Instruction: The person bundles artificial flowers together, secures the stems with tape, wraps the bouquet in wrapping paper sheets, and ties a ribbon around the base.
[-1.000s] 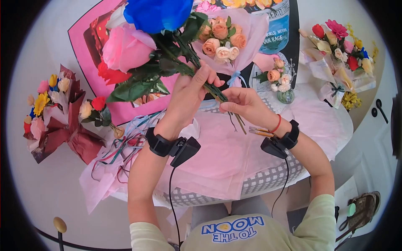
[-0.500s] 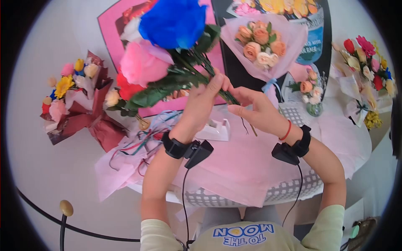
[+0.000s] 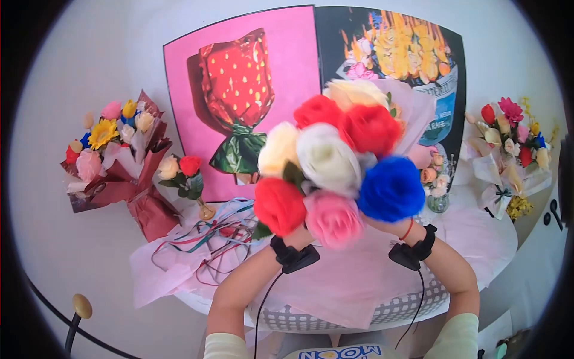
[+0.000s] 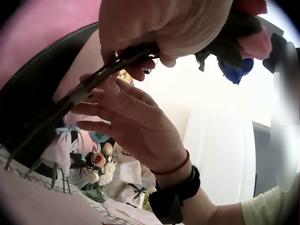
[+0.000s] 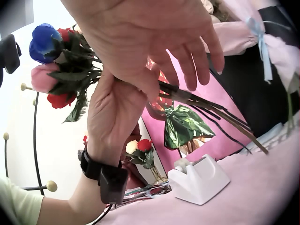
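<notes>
A bunch of roses in red, pink, blue, white and cream (image 3: 329, 158) faces the head camera and hides most of both hands there. The left hand (image 4: 164, 28) grips the green stems (image 5: 206, 105) just below the leaves. Farther down the stems is the right hand (image 4: 136, 117), its thumb and index finger at the stems beside a strip of clear tape (image 4: 78, 94). Its other fingers extend loosely. In the right wrist view the stem ends fan out past the right hand (image 5: 150, 42).
A white tape dispenser (image 5: 199, 180) stands on the pink-covered table. Ribbons (image 3: 218, 239) lie at the left, near a dark red wrapped bouquet (image 3: 149, 206) and a small vase (image 3: 206, 210). At the right are a glass vase (image 3: 438, 203) and another wrapped bouquet (image 3: 496, 170).
The flower heads have swung from the upper left toward the camera and down to the centre, now covering the hands. The head view has shifted, showing more of the pictures behind.
</notes>
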The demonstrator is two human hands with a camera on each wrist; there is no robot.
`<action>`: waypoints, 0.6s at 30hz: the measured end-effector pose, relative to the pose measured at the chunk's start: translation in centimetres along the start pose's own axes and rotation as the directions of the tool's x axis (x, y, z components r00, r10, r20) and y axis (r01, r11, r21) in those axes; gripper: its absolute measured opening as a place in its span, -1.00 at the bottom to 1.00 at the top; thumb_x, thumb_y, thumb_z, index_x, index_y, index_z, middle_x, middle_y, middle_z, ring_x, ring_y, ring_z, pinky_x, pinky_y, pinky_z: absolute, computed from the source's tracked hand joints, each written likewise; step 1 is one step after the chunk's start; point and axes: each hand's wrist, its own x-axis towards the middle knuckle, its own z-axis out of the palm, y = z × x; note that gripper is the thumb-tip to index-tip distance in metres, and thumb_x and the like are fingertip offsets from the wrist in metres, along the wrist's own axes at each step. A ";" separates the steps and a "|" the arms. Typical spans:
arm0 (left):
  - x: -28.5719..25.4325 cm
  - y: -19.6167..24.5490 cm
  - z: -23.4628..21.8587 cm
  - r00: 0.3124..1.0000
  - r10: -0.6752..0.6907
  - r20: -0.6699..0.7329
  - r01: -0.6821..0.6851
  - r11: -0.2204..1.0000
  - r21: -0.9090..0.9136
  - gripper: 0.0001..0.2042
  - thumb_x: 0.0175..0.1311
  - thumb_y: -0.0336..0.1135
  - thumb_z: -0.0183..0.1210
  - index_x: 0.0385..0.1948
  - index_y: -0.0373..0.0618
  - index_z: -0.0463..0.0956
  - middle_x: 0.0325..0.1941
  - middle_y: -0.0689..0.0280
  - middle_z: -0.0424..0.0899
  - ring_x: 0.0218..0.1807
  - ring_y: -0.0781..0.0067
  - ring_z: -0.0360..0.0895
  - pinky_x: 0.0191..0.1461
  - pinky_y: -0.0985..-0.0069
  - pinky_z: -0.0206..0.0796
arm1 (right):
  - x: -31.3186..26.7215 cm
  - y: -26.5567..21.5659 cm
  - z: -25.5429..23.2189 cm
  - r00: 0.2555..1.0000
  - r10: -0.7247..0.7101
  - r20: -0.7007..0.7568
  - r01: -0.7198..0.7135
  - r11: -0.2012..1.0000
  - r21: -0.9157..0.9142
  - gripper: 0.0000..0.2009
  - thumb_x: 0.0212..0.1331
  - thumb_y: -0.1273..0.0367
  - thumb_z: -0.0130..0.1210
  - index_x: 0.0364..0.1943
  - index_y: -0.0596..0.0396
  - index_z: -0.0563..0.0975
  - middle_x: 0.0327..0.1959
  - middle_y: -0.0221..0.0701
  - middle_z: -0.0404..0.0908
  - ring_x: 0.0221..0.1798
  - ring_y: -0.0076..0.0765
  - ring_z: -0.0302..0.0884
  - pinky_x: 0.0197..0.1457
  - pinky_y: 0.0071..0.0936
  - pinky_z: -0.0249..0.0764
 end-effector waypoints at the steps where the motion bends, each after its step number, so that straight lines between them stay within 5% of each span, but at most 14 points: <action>1: -1.0 0.1 -0.5 1.000 0.011 0.005 -0.011 1.000 -0.013 -0.76 0.24 -0.21 -0.04 -0.20 -0.16 0.36 -0.30 0.39 0.46 -0.23 0.52 0.37 -0.17 0.59 0.24 | -0.2 -0.7 -0.8 1.000 0.004 -0.006 -0.004 1.000 -0.018 -0.76 -0.16 0.50 0.16 -0.30 0.10 0.49 -0.25 -0.27 0.49 -0.16 -0.20 0.43 -0.09 -0.43 0.35; 12: -2.4 -0.4 3.0 0.990 0.090 0.109 -0.071 0.984 -0.166 -0.76 0.23 -0.21 -0.03 -0.20 -0.16 0.36 -0.29 0.38 0.46 -0.22 0.52 0.37 -0.16 0.58 0.24 | -3.7 -7.3 -7.2 0.995 -0.012 -0.100 0.013 1.000 0.008 -0.66 0.09 0.40 -0.02 -0.02 0.21 0.36 -0.01 -0.30 0.40 0.01 -0.39 0.36 0.09 -0.48 0.26; 14: -2.4 -0.4 3.6 0.988 0.090 0.123 -0.066 0.980 -0.187 -0.76 0.23 -0.21 -0.03 -0.20 -0.16 0.36 -0.29 0.38 0.46 -0.22 0.52 0.37 -0.16 0.58 0.23 | -3.6 -8.0 -8.6 0.955 0.171 -0.243 -0.079 0.935 0.346 -0.55 0.16 0.24 -0.11 0.10 0.21 0.25 0.08 -0.25 0.32 0.09 -0.40 0.29 0.14 -0.46 0.19; 16: -2.5 -0.4 3.7 0.986 0.092 0.139 -0.063 0.977 -0.202 -0.76 0.22 -0.21 -0.02 -0.20 -0.16 0.36 -0.29 0.38 0.46 -0.22 0.52 0.37 -0.16 0.58 0.23 | -2.6 -10.2 -9.4 0.976 -0.050 -0.211 0.125 0.924 0.361 -0.48 0.17 0.13 -0.17 0.13 0.21 0.19 0.12 -0.25 0.27 0.13 -0.42 0.24 0.15 -0.47 0.16; 18: -3.2 -0.3 3.9 0.983 0.099 0.154 -0.066 0.976 -0.209 -0.76 0.22 -0.21 -0.02 -0.20 -0.16 0.36 -0.28 0.38 0.46 -0.22 0.51 0.37 -0.16 0.58 0.23 | -1.4 -12.1 -8.8 0.977 -0.077 -0.197 0.152 0.903 0.401 -0.47 0.16 0.10 -0.17 0.12 0.21 0.21 0.10 -0.27 0.30 0.12 -0.42 0.25 0.15 -0.47 0.17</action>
